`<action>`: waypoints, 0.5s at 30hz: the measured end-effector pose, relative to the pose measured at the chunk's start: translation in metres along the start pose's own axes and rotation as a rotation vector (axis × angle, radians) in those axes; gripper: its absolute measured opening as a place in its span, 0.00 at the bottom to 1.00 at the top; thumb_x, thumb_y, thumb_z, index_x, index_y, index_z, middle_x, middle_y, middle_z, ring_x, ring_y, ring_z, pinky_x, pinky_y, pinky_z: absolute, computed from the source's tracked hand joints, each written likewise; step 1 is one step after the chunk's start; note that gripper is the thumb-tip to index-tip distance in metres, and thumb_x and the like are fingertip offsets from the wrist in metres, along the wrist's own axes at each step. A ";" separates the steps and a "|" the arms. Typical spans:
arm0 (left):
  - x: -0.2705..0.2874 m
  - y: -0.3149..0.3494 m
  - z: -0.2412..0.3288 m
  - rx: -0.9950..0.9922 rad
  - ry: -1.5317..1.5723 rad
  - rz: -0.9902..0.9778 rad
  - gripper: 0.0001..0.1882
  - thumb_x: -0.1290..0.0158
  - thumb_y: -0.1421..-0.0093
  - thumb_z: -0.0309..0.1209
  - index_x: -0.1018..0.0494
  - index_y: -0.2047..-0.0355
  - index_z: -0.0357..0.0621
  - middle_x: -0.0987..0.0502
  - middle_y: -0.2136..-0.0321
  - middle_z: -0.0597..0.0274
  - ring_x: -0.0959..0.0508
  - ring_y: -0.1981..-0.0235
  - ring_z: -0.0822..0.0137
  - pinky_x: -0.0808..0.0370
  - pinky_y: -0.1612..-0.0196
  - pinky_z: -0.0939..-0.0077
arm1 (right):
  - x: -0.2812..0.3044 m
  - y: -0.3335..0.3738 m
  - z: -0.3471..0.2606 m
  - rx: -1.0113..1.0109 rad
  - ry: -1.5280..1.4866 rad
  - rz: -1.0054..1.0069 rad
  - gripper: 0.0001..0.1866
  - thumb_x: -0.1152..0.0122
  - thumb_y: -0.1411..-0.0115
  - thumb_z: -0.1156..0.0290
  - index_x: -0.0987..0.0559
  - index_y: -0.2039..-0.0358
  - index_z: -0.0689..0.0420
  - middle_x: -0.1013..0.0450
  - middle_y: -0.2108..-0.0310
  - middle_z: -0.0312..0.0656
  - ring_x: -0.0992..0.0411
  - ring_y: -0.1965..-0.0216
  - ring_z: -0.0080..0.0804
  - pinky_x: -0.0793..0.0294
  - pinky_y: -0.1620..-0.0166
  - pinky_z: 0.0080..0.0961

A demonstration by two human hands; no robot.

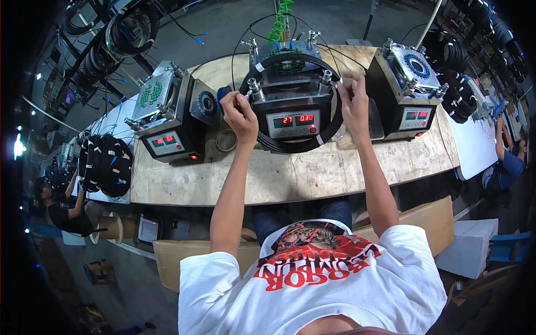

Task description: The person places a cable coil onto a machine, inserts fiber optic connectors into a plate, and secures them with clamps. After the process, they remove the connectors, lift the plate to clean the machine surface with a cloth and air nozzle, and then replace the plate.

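Hands, left [239, 114] and right [353, 97], both gripping black cable coil [290, 146] around middle machine [290, 106].

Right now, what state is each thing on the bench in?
Left hand: closed on the black cable coil.
Right hand: gripping the coil's right side.
Black cable coil: looped around the middle machine.
Middle machine: display lit.
Left machine: display lit.
Right machine: display lit.
Wooden bench: bears all three machines.

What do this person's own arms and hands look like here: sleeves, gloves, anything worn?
Both forearms are bare, and the left hand and right hand wear no gloves. No watch, ring or wristband is visible. Short white T-shirt sleeves cover the upper arms; the shirt has a red and black print on the chest.
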State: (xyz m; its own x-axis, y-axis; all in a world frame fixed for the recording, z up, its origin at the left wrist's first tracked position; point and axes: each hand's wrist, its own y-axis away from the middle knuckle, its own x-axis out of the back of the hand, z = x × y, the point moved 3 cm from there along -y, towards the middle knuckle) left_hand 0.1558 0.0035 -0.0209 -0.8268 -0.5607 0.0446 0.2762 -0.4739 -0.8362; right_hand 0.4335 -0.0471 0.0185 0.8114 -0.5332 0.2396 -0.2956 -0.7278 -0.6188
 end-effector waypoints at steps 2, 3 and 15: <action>0.000 -0.003 -0.002 0.001 0.013 0.006 0.07 0.54 0.30 0.27 0.34 0.58 0.35 0.28 0.74 0.56 0.28 0.77 0.67 0.31 0.72 0.72 | 0.001 -0.001 0.002 -0.053 -0.012 -0.025 0.12 0.44 0.31 0.73 0.31 0.50 0.63 0.34 0.79 0.34 0.41 0.77 0.16 0.38 0.72 0.17; 0.000 -0.003 -0.002 0.002 0.013 0.004 0.07 0.54 0.30 0.27 0.34 0.58 0.35 0.28 0.74 0.56 0.28 0.77 0.67 0.31 0.72 0.72 | 0.004 -0.001 0.000 -0.055 -0.011 -0.024 0.12 0.44 0.31 0.73 0.31 0.50 0.63 0.34 0.79 0.34 0.41 0.77 0.16 0.38 0.72 0.17; -0.002 0.001 -0.007 -0.019 -0.049 -0.036 0.07 0.54 0.30 0.26 0.33 0.58 0.33 0.26 0.66 0.49 0.26 0.69 0.54 0.29 0.64 0.64 | -0.001 0.008 0.014 -0.042 -0.090 -0.064 0.08 0.44 0.30 0.71 0.27 0.61 0.64 0.32 0.79 0.33 0.39 0.80 0.14 0.40 0.78 0.17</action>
State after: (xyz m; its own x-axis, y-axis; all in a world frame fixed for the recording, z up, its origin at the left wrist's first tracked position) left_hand 0.1543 0.0090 -0.0259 -0.8110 -0.5762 0.1013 0.2368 -0.4816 -0.8438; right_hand 0.4374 -0.0460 0.0025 0.8705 -0.4457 0.2086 -0.2611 -0.7776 -0.5719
